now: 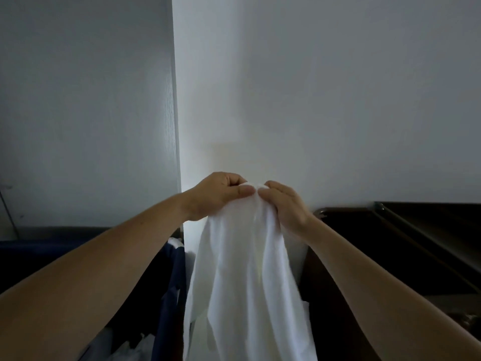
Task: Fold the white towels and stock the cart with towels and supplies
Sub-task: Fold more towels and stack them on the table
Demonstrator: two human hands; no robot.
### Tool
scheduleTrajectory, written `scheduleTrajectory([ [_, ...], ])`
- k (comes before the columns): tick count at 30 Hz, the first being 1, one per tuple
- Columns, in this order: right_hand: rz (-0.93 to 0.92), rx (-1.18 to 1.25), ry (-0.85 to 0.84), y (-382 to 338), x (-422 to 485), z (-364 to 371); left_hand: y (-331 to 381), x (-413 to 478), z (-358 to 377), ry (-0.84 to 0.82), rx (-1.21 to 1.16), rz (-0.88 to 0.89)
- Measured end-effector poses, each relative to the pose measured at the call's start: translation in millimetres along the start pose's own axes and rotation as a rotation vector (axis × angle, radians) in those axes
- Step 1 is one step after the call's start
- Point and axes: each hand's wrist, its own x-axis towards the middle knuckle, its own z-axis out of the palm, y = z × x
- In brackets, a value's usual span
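A white towel [247,277] hangs in long folds from both my hands, held up in front of the wall. My left hand [216,195] grips its top edge, thumb pressed against the cloth. My right hand [286,204] pinches the same top edge right beside it, so the two hands nearly touch. The towel's lower end runs out of the bottom of the view. The dark cart [406,246] stands to the right, its top shelf level with my right forearm.
A dark blue laundry bag [171,282] with white cloth inside hangs at the lower left. A pale wall fills the upper view, with a wall corner [177,126] left of centre. The cart's metal rail [385,208] runs along its top.
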Motion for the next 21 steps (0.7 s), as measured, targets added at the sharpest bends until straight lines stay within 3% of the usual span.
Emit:
scheduleTrajectory([
  [5,-0.083,-0.219,0.148,-4.9,10.3,-7.4,-41.4,-10.0,8.5,-0.039,0.057,-0.119],
  [12,-0.212,0.037,0.566,-34.2,32.9,-41.3,-69.3,-26.3,-5.9,0.09,0.282,-0.234],
  [15,-0.187,0.023,0.653,-32.7,33.4,-46.5,-69.1,-25.3,-11.1,0.129,0.164,-0.244],
  [17,-0.065,-0.208,0.622,-25.7,32.5,-47.6,-62.7,-22.2,-11.0,0.185,-0.001,-0.226],
  [19,0.058,-0.439,0.489,-12.7,27.8,-44.0,-49.7,-16.5,-7.2,0.213,-0.023,-0.175],
  [21,0.052,-0.388,0.39,1.2,19.6,-34.1,-32.6,-9.4,0.2,0.192,0.015,-0.105],
])
